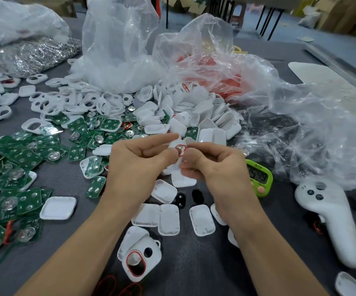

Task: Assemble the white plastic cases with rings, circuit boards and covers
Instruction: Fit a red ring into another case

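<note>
Both hands hold one white plastic case (178,155) above the middle of the table. A red ring and a silver disc show in its opening. My left hand (137,162) pinches the case from the left. From the right, my right hand (213,165) curls its fingers round it. Green circuit boards (17,167) lie heaped at the left. White covers (168,218) lie flat below the hands. A case with a red ring (139,260) sits near the front edge. White frames with holes (76,101) pile up behind the boards.
Clear plastic bags (300,116) rise at the back and right, one with red rings inside. A green timer (259,177) stands right of my hands. A white controller (330,221) lies at the right. Metal rings in a bag (29,54) sit back left.
</note>
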The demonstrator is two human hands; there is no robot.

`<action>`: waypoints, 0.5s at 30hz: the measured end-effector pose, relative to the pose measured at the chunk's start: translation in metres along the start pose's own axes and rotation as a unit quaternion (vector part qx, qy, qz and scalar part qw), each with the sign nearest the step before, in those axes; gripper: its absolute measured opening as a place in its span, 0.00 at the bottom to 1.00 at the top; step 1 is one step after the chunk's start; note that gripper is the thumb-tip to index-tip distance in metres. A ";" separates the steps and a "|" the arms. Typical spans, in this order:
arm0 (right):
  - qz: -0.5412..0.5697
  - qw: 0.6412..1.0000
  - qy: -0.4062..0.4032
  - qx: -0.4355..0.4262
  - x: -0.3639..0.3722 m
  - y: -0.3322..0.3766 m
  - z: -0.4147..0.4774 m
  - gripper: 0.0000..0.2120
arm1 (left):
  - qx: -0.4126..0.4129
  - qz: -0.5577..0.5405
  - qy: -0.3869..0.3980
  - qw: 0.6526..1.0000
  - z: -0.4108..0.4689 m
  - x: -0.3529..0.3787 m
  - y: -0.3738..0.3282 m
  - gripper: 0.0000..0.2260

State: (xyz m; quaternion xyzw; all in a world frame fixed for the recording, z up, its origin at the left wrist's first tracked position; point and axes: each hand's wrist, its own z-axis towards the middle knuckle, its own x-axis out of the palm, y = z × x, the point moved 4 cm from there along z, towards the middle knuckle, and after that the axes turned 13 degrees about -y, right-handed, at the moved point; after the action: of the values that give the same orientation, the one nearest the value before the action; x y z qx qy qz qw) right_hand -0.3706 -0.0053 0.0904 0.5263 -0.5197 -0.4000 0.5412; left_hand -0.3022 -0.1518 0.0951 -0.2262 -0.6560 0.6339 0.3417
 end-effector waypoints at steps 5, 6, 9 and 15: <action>-0.026 1.000 0.016 0.009 0.006 -0.008 -0.004 0.05 | 0.020 0.050 -0.069 0.996 0.002 -0.004 0.001 0.12; -0.038 0.999 0.004 0.002 0.005 -0.009 -0.003 0.05 | 0.009 0.047 -0.064 0.997 0.002 -0.003 0.002 0.12; -0.061 0.998 -0.022 -0.011 0.002 -0.013 0.000 0.06 | 0.020 0.064 -0.043 0.997 0.000 -0.002 0.001 0.15; 0.009 0.998 0.065 0.006 0.015 -0.015 -0.005 0.09 | 0.186 0.214 -0.033 0.958 -0.016 0.003 -0.007 0.20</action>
State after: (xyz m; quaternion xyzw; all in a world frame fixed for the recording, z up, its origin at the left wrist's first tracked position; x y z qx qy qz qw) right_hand -0.3616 -0.0216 0.0785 0.5495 -0.4905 -0.3566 0.5747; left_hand -0.2915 -0.1393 0.1022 -0.2723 -0.4738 0.8100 0.2125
